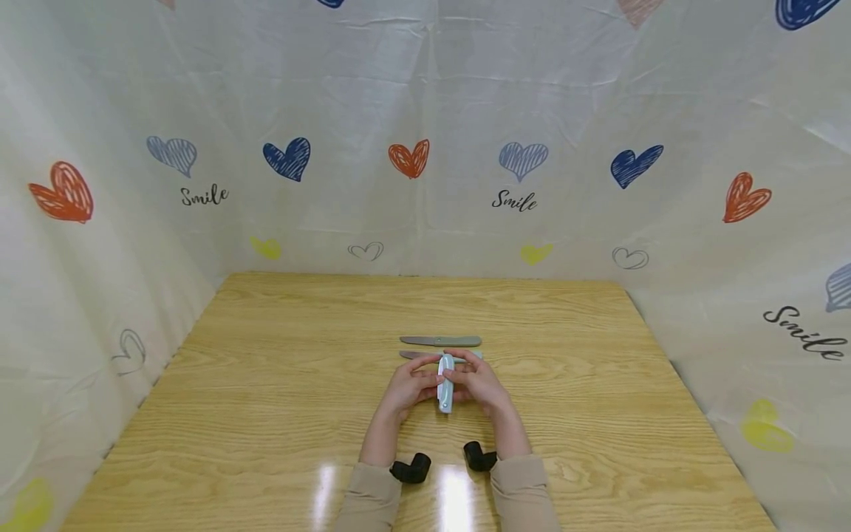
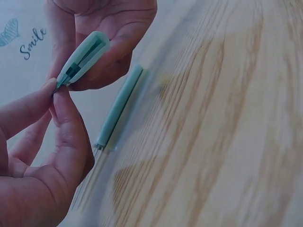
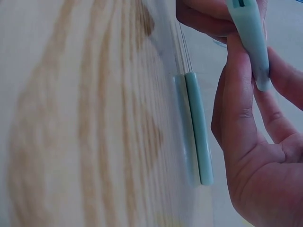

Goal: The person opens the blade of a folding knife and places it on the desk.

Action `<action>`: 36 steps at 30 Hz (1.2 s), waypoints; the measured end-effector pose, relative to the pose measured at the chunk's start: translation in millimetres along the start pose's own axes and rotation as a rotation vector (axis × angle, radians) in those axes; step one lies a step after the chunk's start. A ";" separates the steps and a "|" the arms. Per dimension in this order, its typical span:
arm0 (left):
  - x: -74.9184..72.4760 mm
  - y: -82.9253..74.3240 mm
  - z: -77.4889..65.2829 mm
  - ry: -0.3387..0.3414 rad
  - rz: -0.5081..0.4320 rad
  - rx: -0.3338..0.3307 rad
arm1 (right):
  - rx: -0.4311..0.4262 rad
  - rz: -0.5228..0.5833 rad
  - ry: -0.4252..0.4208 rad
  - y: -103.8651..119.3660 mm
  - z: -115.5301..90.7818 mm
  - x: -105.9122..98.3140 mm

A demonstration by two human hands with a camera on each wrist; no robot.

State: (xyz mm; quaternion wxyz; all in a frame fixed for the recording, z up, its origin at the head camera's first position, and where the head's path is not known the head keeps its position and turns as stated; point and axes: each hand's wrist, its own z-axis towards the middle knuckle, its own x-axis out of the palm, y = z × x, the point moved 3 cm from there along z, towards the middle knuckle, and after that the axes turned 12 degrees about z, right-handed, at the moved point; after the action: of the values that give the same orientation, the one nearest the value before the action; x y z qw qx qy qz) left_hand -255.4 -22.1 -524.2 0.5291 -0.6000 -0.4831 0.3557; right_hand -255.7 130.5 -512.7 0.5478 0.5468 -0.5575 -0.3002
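A pale blue folding knife (image 1: 446, 399) is held up between both hands, over the near middle of the table. My right hand (image 1: 484, 386) grips its handle (image 3: 255, 47) between thumb and fingers. On the other side, my left hand (image 1: 402, 388) pinches the knife with thumb and forefinger at the slot where the blade sits. In the left wrist view the handle slot (image 2: 86, 54) faces the camera; the blade is mostly hidden by the handle and fingertips. Just beyond the hands lies a knife with a light blue-green handle (image 2: 120, 106), its blade (image 1: 410, 355) pointing left.
Farther back, parallel to it, lies another knife with a green handle (image 1: 462, 341) and grey blade. The wooden table (image 1: 279, 384) runs back to a white curtain (image 1: 459, 103) printed with hearts. Black wrist mounts (image 1: 412, 469) sit by both sleeves.
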 end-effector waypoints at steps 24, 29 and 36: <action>6.1 -2.8 -0.6 -0.045 0.109 0.039 | -0.011 0.018 -0.063 1.6 0.1 -0.1; 6.5 -2.0 -0.6 -0.063 0.126 0.035 | -0.007 0.013 -0.080 2.6 -0.8 0.0; 6.1 -0.1 0.9 -0.074 0.125 0.055 | -0.025 0.005 -0.114 1.1 1.3 -0.5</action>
State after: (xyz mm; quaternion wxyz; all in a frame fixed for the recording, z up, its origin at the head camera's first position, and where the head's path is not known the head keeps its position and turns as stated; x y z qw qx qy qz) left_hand -254.5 -16.0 -523.7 0.5039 -0.6009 -0.4539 0.4231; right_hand -257.3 130.9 -512.1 0.5226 0.5205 -0.5855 -0.3365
